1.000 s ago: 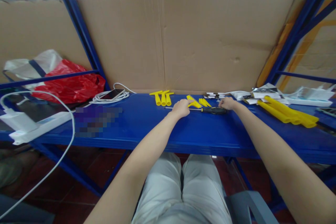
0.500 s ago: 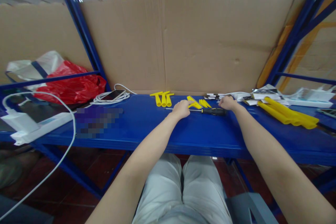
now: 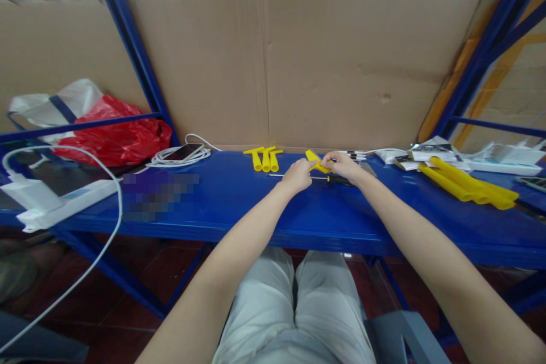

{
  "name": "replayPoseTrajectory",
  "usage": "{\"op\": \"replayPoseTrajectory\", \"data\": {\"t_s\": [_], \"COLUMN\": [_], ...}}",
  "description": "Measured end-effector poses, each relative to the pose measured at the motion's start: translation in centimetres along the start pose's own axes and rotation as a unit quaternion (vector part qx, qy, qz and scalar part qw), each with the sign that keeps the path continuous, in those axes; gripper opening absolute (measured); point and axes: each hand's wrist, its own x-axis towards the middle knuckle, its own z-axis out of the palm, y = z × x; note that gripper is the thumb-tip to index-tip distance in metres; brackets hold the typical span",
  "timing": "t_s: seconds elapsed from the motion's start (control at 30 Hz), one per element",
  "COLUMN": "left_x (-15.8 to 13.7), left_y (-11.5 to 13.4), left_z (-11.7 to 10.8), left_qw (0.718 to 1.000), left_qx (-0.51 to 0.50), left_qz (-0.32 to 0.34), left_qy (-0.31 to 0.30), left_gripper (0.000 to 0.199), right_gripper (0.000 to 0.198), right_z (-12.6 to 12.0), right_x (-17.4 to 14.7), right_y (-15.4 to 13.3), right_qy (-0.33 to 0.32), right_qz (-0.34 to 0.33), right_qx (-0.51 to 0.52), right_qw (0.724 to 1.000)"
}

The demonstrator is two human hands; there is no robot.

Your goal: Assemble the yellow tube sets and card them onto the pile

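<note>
My left hand (image 3: 297, 176) is closed on a flat yellow plastic piece (image 3: 313, 157), held just above the blue tabletop. At the right side of that piece, my right hand (image 3: 341, 164) has its fingertips pinched together. Whatever sits between those fingertips is too small to make out. A screwdriver (image 3: 321, 178) lies crosswise on the table by my hands, its dark handle partly covered by my right hand and wrist. Left of my hands, several yellow T-shaped pieces (image 3: 267, 160) lie side by side.
Yellow handle-like tubes (image 3: 467, 183) and small packets (image 3: 431, 151) lie at the right, near a white power strip (image 3: 505, 166). At the left are a coiled white cable with a phone (image 3: 185, 152), a red plastic bag (image 3: 115, 133) and another power strip (image 3: 85, 203). Cardboard (image 3: 264, 68) stands behind.
My right hand has moved left, from beside the screwdriver handle to the yellow piece in my left hand. The left hand has barely moved.
</note>
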Motion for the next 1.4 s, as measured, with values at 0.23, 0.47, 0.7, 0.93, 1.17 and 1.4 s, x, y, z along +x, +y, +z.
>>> {"op": "replayPoseTrajectory", "data": {"t_s": [0.23, 0.47, 0.7, 0.93, 1.17, 1.4], "left_x": [-0.2, -0.1, -0.1, -0.2, -0.2, 0.0], "left_y": [0.2, 0.0, -0.1, 0.0, 0.0, -0.1], "left_z": [0.0, 0.3, 0.2, 0.1, 0.0, -0.2], "left_qw": [1.000, 1.000, 1.000, 1.000, 1.000, 1.000], "left_qx": [0.013, 0.012, 0.020, 0.016, 0.014, 0.008], "left_qz": [0.006, 0.008, 0.009, 0.012, 0.003, -0.002], "left_qy": [-0.001, 0.002, 0.002, 0.001, 0.003, 0.016], "left_gripper": [0.058, 0.057, 0.058, 0.057, 0.056, 0.052], "right_gripper": [0.009, 0.010, 0.006, 0.004, 0.020, 0.042], "right_z": [-0.1, 0.0, 0.1, 0.3, 0.6, 0.0], "right_x": [-0.3, -0.6, -0.7, -0.5, -0.4, -0.5], "right_y": [-0.4, -1.0, -0.9, -0.5, 0.0, -0.3], "right_qy": [-0.011, -0.021, -0.014, -0.005, 0.036, -0.017], "right_qz": [0.022, 0.050, 0.065, 0.071, 0.072, 0.124], "right_qx": [-0.012, -0.037, -0.018, 0.004, 0.062, 0.117], "right_qw": [1.000, 0.998, 0.998, 0.997, 0.995, 0.985]}}
